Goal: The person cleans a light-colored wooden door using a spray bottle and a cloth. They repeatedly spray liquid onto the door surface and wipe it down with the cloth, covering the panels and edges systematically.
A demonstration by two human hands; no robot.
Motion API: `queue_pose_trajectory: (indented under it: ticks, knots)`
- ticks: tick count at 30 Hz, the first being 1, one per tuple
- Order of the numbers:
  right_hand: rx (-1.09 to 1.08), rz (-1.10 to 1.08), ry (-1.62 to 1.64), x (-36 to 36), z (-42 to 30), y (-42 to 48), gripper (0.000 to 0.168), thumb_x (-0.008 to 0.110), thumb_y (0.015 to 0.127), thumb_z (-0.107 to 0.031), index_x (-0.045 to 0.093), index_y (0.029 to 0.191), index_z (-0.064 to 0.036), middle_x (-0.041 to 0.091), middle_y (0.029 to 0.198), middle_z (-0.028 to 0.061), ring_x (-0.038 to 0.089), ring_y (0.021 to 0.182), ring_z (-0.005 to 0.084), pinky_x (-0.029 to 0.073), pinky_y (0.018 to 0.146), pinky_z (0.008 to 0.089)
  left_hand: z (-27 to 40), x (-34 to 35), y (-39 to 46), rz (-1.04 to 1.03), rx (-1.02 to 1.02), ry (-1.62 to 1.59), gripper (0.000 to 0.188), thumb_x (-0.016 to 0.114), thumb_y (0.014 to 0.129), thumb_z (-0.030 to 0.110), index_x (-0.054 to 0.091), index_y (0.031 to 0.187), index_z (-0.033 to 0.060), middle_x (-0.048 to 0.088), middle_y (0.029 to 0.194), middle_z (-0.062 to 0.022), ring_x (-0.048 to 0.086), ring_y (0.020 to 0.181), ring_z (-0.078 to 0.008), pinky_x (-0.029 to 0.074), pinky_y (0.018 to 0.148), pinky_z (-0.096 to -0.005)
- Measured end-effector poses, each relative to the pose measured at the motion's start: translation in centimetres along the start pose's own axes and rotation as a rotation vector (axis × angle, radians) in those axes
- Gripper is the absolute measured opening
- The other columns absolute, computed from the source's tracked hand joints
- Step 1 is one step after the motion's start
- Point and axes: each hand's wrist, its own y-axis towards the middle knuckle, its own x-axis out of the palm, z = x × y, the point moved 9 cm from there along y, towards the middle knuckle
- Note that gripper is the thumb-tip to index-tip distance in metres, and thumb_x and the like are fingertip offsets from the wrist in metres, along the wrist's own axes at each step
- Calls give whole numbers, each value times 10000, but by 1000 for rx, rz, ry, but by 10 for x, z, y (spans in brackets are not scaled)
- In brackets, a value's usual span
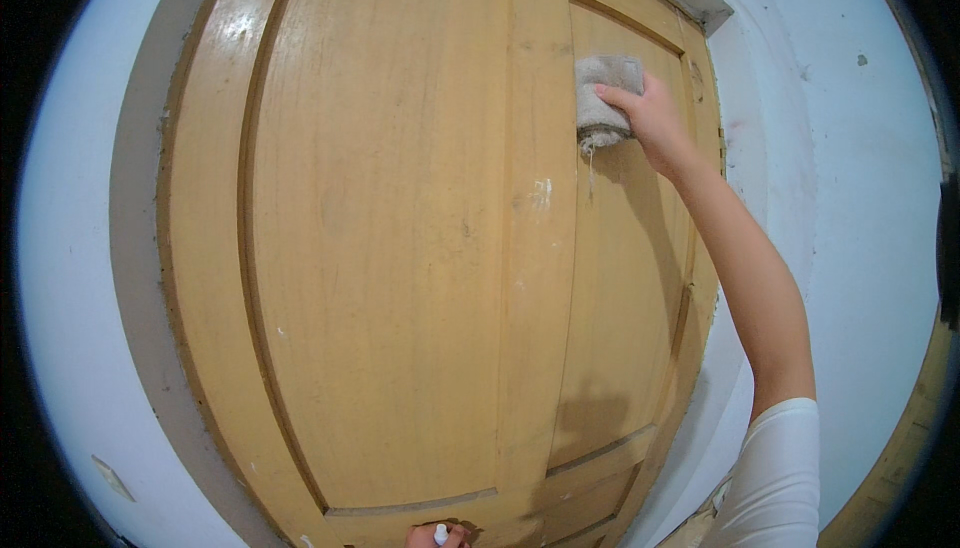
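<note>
My right hand (pixel 654 118) holds a folded grey cloth (pixel 609 94) against the upper part of the narrow right panel of a wooden door (pixel 382 233). Its thumb lies over the cloth, and loose threads hang from the lower end. At the bottom edge of the view, my left hand (pixel 436 536) is closed around something with a white cap or nozzle (pixel 441 533), seemingly a small bottle; the rest of it is hidden. That hand is close to the door's lower rail. White marks show on the middle stile.
A recessed frame surrounds the door, with a pale wall (pixel 840 195) on the right and another (pixel 67 285) on the left. A wall switch or socket plate (pixel 113 477) is low on the left. Something dark (pixel 949 251) hangs at the far right edge.
</note>
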Motion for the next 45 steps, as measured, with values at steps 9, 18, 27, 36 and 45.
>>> queue_pose_trajectory:
  ticks: [9,18,27,36,45]
  knots:
    - [-3,-12,33,3,0,2,365,738,947,-182,634,1257,-20,714,1165,68,672,1036,164,529,921,333,-18,3,6,5,24,44,302,601,1048,260,750,900,44,651,693,26,538,567,-82,407,513,-262]
    - [-66,95,22,-4,-10,29,302,733,931,-130,672,1210,-32,740,1129,68,688,1011,186,530,909,349,-12,3,-1,50,11,100,346,640,1011,282,689,804,8,592,596,-15,539,546,-121,422,506,-321]
    - [-48,93,-49,-8,-26,55,347,744,914,-138,675,1240,-40,739,1153,68,681,1037,188,529,912,346,-16,-1,3,42,117,130,299,627,997,241,679,839,-9,627,654,-38,577,607,-146,470,561,-348]
    - [-62,1,-39,-7,-27,42,347,735,910,-141,681,1238,-41,740,1153,62,682,1032,175,528,911,336,-14,0,4,69,70,146,294,640,992,246,682,829,5,619,639,-28,573,603,-149,467,558,-354]
    - [-119,136,-128,-15,-47,88,305,730,926,-138,678,1203,-23,738,1135,70,698,987,182,547,868,332,4,2,-4,100,0,-20,248,653,977,221,692,881,-5,645,704,-36,601,651,-150,486,585,-346]
